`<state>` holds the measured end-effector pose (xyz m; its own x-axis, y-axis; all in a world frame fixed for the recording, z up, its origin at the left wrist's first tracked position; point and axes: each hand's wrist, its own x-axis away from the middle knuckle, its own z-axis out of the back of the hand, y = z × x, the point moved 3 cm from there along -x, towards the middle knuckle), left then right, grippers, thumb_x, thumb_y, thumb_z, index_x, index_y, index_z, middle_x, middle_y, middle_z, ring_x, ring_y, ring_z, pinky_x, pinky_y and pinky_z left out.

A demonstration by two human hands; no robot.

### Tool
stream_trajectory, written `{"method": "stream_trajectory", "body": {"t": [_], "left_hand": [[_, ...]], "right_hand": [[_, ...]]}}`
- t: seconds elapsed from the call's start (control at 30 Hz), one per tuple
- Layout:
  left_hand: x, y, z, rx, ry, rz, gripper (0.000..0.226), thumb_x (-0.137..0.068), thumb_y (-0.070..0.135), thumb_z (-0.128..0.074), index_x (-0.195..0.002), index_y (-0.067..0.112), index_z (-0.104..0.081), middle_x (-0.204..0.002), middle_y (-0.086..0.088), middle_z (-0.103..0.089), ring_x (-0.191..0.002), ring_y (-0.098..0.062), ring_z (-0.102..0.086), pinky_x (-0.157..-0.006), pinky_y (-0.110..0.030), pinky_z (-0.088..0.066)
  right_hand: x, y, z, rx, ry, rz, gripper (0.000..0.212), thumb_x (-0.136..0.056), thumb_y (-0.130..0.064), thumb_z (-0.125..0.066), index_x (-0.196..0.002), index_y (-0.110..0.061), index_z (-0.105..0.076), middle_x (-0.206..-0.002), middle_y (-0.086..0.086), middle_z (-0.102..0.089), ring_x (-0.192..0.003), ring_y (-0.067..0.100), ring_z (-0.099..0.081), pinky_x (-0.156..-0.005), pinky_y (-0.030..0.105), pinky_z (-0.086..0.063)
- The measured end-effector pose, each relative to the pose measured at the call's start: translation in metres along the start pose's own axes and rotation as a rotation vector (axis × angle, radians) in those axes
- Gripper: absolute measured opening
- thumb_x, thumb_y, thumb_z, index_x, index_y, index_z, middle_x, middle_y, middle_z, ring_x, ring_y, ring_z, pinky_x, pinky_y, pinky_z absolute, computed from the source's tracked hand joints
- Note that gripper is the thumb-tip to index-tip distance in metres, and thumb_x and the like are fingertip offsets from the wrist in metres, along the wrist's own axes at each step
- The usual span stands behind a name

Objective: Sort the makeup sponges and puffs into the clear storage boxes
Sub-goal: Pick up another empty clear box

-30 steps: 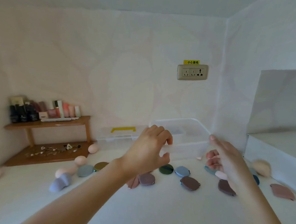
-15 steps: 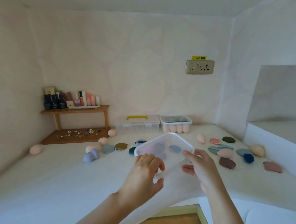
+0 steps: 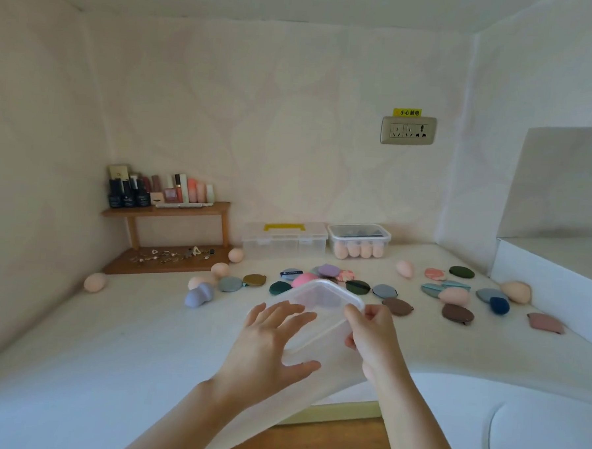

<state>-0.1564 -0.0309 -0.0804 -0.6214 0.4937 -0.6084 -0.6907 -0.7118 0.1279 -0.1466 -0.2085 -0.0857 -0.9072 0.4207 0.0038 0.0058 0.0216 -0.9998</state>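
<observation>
I hold a clear plastic box (image 3: 321,299) tilted in front of me above the white counter (image 3: 93,344). My right hand (image 3: 373,334) grips its right rim. My left hand (image 3: 269,339) lies against its left side with fingers spread and fairly straight. Flat puffs in green, grey, brown, purple and pink (image 3: 328,270) and egg-shaped peach sponges (image 3: 515,291) lie scattered across the counter beyond the box. A lavender sponge (image 3: 198,294) sits to the left.
At the back wall stand a clear case with a yellow handle (image 3: 283,239) and a lidded clear box holding peach sponges (image 3: 359,241). A wooden shelf with cosmetic bottles (image 3: 167,207) fills the left corner. A raised white ledge (image 3: 553,268) borders the right.
The clear box has come from the back of the counter toward me, held in both hands. My left hand's fingers have loosened from a curled grip to spread along its side.
</observation>
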Motion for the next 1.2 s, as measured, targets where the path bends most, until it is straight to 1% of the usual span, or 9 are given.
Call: {"method": "stream_trajectory", "body": {"t": [0.1,0.3,0.53,0.7,0.83,0.9,0.97,1.1,1.2], "left_hand": [[0.006,-0.002,0.001,-0.046,-0.027,-0.003,0.062,-0.072,0.068,-0.053,-0.122,0.032,-0.059,-0.124,0.007,-0.061,-0.115,-0.015,-0.057,-0.098,-0.037,-0.037],[0.010,-0.003,0.001,-0.037,-0.047,0.015,0.062,-0.075,0.066,-0.052,-0.123,0.028,-0.060,-0.127,0.008,-0.061,-0.121,-0.016,-0.054,-0.101,-0.043,-0.036],[0.010,-0.003,0.009,0.017,0.002,0.017,0.058,-0.078,0.059,-0.053,-0.118,0.019,-0.065,-0.121,0.002,-0.065,-0.116,-0.015,-0.058,-0.101,-0.035,-0.040],[0.004,-0.009,0.029,0.251,0.016,0.186,0.051,-0.084,0.050,-0.058,-0.127,0.022,-0.058,-0.132,0.012,-0.055,-0.122,0.000,-0.047,-0.104,-0.017,-0.030],[0.000,-0.012,0.036,0.420,0.007,0.296,0.036,-0.089,0.042,-0.056,-0.121,0.027,-0.062,-0.116,0.027,-0.058,-0.102,0.022,-0.047,-0.084,0.006,-0.031],[-0.007,-0.019,0.043,0.516,0.042,0.389,0.019,-0.091,0.037,-0.055,-0.095,0.026,-0.070,-0.071,0.030,-0.062,-0.069,0.014,-0.053,-0.063,-0.002,-0.037],[-0.020,-0.036,0.051,0.587,0.112,0.459,0.041,-0.091,0.040,-0.053,-0.075,0.004,-0.064,-0.048,0.013,-0.043,-0.049,-0.002,-0.039,-0.051,-0.014,-0.030],[-0.044,-0.074,0.066,0.688,0.273,0.596,0.041,-0.088,0.046,-0.055,-0.093,0.010,-0.074,-0.079,0.005,-0.072,-0.074,-0.013,-0.068,-0.073,-0.029,-0.054],[-0.054,-0.112,0.070,0.780,0.446,0.760,0.037,-0.088,0.040,-0.059,-0.089,0.005,-0.071,-0.079,-0.008,-0.073,-0.072,-0.015,-0.072,-0.065,-0.025,-0.058]], "right_hand": [[0.005,0.011,-0.004,-0.017,0.009,-0.007,0.018,-0.084,-0.011,-0.055,-0.078,-0.013,-0.038,-0.064,0.003,-0.034,-0.052,0.015,-0.036,-0.039,0.015,-0.034],[0.013,0.014,-0.013,-0.137,0.101,-0.030,0.017,-0.085,-0.011,-0.058,-0.097,-0.001,-0.050,-0.077,0.007,-0.045,-0.062,0.016,-0.042,-0.053,0.024,-0.038],[0.014,0.015,-0.014,-0.151,0.063,-0.056,0.034,-0.097,-0.040,-0.044,-0.096,-0.008,-0.053,-0.069,0.004,-0.045,-0.059,0.015,-0.044,-0.054,0.025,-0.039],[0.010,0.015,-0.018,-0.159,0.024,0.021,0.020,-0.096,-0.017,-0.042,-0.103,-0.019,-0.060,-0.088,0.004,-0.050,-0.065,0.014,-0.045,-0.058,0.024,-0.037],[0.009,0.018,-0.026,-0.061,-0.099,0.145,0.041,-0.086,-0.001,-0.050,-0.120,-0.024,-0.050,-0.115,-0.003,-0.052,-0.094,0.014,-0.052,-0.076,0.028,-0.043],[0.010,0.017,-0.027,-0.039,-0.132,0.226,0.048,-0.084,0.003,-0.053,-0.120,-0.028,-0.045,-0.113,-0.007,-0.050,-0.087,0.011,-0.052,-0.078,0.028,-0.045],[0.010,0.017,-0.029,0.068,-0.167,0.334,0.056,-0.083,0.004,-0.055,-0.118,-0.037,-0.043,-0.110,-0.013,-0.047,-0.074,0.014,-0.050,-0.068,0.017,-0.044],[0.007,0.024,-0.034,0.346,-0.193,0.517,0.047,-0.084,-0.014,-0.066,-0.101,-0.051,-0.042,-0.107,-0.023,-0.041,-0.085,0.006,-0.051,-0.069,0.012,-0.042],[0.002,0.028,-0.036,0.406,-0.206,0.565,0.034,-0.080,-0.030,-0.073,-0.099,-0.039,-0.046,-0.109,-0.027,-0.039,-0.103,-0.007,-0.043,-0.080,0.016,-0.040]]}}
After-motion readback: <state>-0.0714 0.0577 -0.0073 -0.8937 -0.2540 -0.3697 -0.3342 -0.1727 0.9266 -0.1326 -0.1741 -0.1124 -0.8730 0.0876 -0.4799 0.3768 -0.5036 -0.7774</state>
